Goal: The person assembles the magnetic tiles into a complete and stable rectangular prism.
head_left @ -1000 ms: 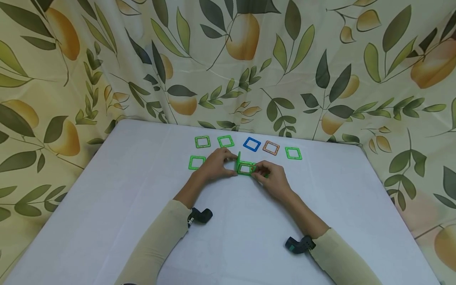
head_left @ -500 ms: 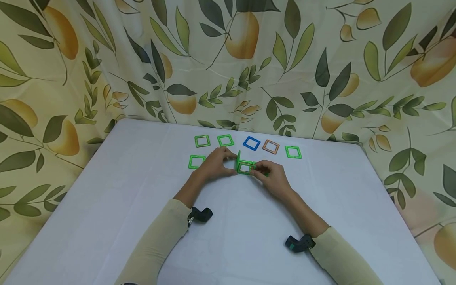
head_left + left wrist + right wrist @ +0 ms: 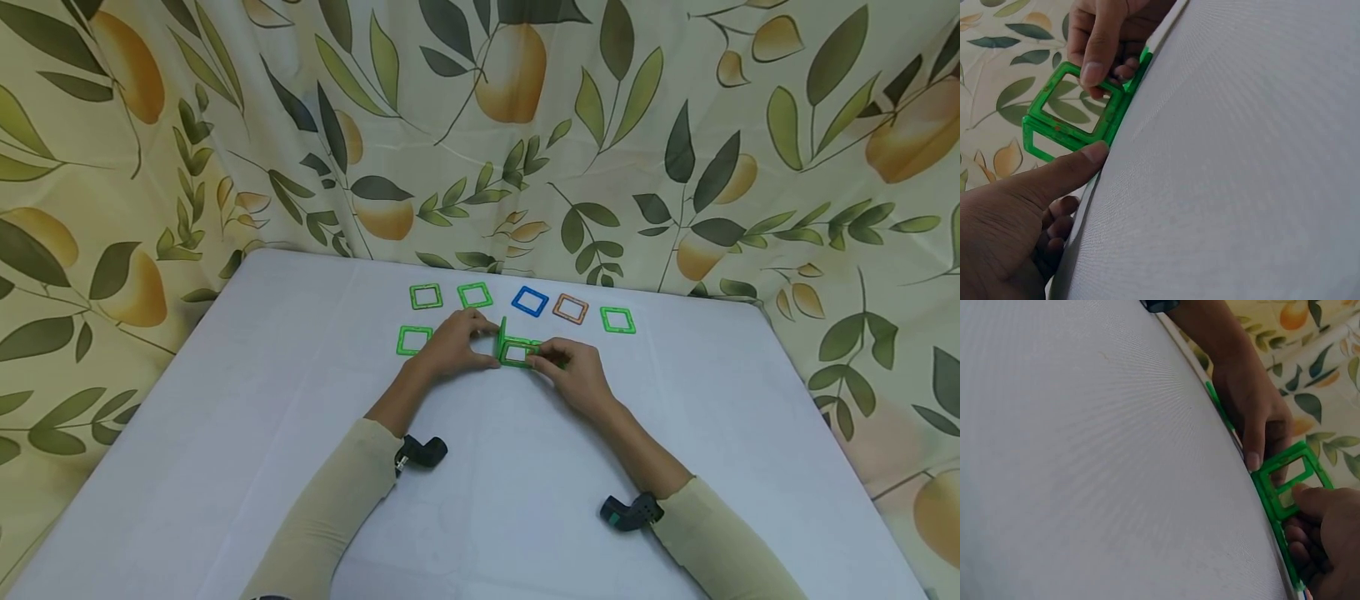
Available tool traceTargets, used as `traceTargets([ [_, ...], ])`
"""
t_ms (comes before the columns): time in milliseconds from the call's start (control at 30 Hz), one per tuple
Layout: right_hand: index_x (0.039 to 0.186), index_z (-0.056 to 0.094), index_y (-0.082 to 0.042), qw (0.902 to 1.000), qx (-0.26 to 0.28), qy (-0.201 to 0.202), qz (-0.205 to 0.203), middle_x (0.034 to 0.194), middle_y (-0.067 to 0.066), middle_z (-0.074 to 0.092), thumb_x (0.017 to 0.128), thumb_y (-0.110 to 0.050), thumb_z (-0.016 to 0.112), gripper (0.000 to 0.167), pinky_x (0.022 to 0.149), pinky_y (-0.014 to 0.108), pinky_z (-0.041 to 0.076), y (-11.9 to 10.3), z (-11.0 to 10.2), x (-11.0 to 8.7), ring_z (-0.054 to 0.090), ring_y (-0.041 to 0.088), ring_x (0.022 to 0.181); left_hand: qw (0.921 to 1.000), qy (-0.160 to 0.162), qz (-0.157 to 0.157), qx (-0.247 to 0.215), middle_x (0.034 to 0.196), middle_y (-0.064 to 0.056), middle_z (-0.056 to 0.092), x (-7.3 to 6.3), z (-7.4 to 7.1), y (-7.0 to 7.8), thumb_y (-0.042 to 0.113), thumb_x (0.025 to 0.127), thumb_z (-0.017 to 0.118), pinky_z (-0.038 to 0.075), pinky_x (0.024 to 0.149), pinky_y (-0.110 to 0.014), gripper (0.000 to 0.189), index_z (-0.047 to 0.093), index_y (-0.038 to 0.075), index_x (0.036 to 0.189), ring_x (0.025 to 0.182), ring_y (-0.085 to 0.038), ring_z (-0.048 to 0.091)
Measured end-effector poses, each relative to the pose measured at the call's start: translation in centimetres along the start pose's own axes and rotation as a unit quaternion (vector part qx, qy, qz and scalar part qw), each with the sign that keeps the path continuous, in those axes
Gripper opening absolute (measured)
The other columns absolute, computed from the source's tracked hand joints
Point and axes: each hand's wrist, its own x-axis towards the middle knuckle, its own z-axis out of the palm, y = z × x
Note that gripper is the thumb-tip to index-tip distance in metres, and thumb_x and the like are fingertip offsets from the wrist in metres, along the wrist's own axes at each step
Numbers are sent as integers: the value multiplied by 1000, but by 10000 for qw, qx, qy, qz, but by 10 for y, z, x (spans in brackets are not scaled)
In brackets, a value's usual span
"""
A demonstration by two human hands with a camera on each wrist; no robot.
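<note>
Green square magnetic tiles are joined into a small structure at the table's middle. My left hand (image 3: 453, 343) holds the upright left tile (image 3: 502, 340), thumb at its near lower corner and fingers at its far edge. In the left wrist view that thumb touches the corner beside the front tile (image 3: 1063, 130). My right hand (image 3: 576, 371) pinches the front tile, whose right side it partly covers in the head view. From the right wrist, its thumb lies over the window of the green frame (image 3: 1266, 494). A further green piece by my right fingers is mostly hidden.
Behind the hands lie two green tiles (image 3: 426, 285) (image 3: 475, 285), a blue tile (image 3: 531, 291), an orange tile (image 3: 572, 299) and a green tile (image 3: 618, 310). Another green tile (image 3: 402, 340) sits left of my left hand. A patterned curtain (image 3: 480, 167) hangs behind the white table (image 3: 480, 500).
My right fingers have shifted very slightly at the right side of the front tile. The left hand and the loose tiles stay where they were.
</note>
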Motion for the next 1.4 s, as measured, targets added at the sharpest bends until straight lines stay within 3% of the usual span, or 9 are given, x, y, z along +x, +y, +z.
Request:
traceTargets([
  [233,103,76,-2,9998,-70,-203,-59,89,4,73,87,-1,85,19,68,23,52,3,-4,-2,63,20,78,9997,-83,-65,238,124,-3,60,0,2,2,33,83,93,48,95,-35,62,70,12,137,111,-20,54],
  [400,105,76,-2,9994,-70,-319,-61,92,5,74,88,2,83,19,70,24,52,2,-6,-1,63,20,80,9991,-7,-67,421,122,-3,61,0,2,5,36,82,93,49,93,-35,63,71,13,135,110,-20,54],
  [1067,107,76,0,9989,-205,-401,102,95,7,75,89,3,81,19,71,23,53,-3,-7,-1,64,20,82,9993,89,-110,355,123,-2,62,1,3,4,36,80,94,48,94,-35,60,73,13,132,111,-19,55],
  [1233,110,77,-3,9986,-249,-405,247,98,6,74,92,2,79,19,73,24,53,-5,-17,2,64,22,86,9992,70,-102,386,121,-2,62,2,2,6,36,80,95,48,94,-36,62,73,13,133,110,-20,55],
  [1400,110,78,-5,9985,-367,-164,377,101,6,73,95,0,75,16,73,21,51,0,-34,5,63,23,90,9990,-26,-198,409,122,-2,61,1,1,6,37,80,95,48,95,-36,63,72,13,134,113,-19,55],
])
